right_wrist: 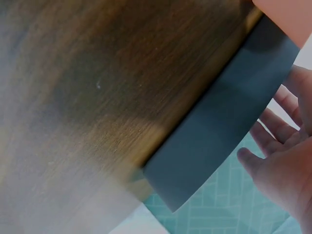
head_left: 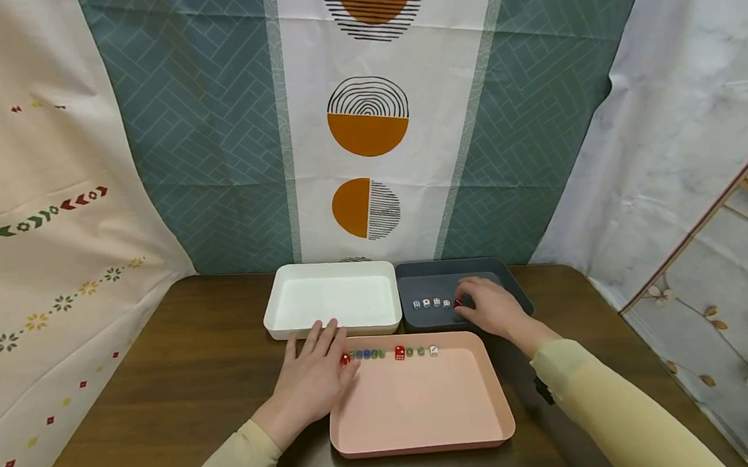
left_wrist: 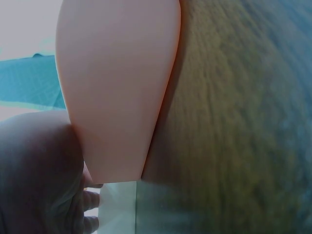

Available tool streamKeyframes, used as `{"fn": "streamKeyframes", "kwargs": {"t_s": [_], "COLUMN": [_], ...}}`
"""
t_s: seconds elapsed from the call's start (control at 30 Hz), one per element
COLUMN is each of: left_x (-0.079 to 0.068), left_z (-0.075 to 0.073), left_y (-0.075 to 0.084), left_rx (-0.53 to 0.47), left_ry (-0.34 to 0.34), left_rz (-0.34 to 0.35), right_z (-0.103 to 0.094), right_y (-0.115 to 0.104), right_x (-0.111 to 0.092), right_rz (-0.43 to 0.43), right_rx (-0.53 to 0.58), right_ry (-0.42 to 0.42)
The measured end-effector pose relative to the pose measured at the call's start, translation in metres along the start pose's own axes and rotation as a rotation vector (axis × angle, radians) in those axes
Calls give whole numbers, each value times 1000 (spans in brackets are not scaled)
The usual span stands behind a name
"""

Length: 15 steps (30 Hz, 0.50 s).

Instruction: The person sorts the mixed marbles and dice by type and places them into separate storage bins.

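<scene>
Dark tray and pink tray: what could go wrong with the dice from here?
The right hand, at the red die, could knock the pale dice beside it in the dark tray. The left hand, over the edge of the pink tray, might nudge the nearest die out of its row.

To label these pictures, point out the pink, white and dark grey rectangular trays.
Pink rectangular tray (head_left: 420,406): head view, bare inner floor.
White rectangular tray (head_left: 333,295): head view, bare inner floor.
Dark grey rectangular tray (head_left: 436,285): head view, bare inner floor, far half.
</scene>
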<state>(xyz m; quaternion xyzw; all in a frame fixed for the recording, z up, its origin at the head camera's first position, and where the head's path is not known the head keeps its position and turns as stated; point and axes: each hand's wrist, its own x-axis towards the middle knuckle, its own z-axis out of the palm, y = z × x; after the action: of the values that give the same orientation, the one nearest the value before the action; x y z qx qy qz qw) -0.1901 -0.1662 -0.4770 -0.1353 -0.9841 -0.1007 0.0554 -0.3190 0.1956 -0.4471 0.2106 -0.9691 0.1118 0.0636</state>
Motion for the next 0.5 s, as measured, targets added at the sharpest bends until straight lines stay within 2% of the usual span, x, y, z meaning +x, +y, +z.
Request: {"fn": "streamKeyframes", "kwargs": {"t_s": [0.5], "left_x": [-1], "left_z": [0], "left_y": [0], "left_rx": [-15], "left_ry": [13], "left_rz": [7], "right_z": [-1], "right_y": [-6], "right_x": [-11], "right_rz": [-51], "right_rx": [21], "right_ry": [15]}}
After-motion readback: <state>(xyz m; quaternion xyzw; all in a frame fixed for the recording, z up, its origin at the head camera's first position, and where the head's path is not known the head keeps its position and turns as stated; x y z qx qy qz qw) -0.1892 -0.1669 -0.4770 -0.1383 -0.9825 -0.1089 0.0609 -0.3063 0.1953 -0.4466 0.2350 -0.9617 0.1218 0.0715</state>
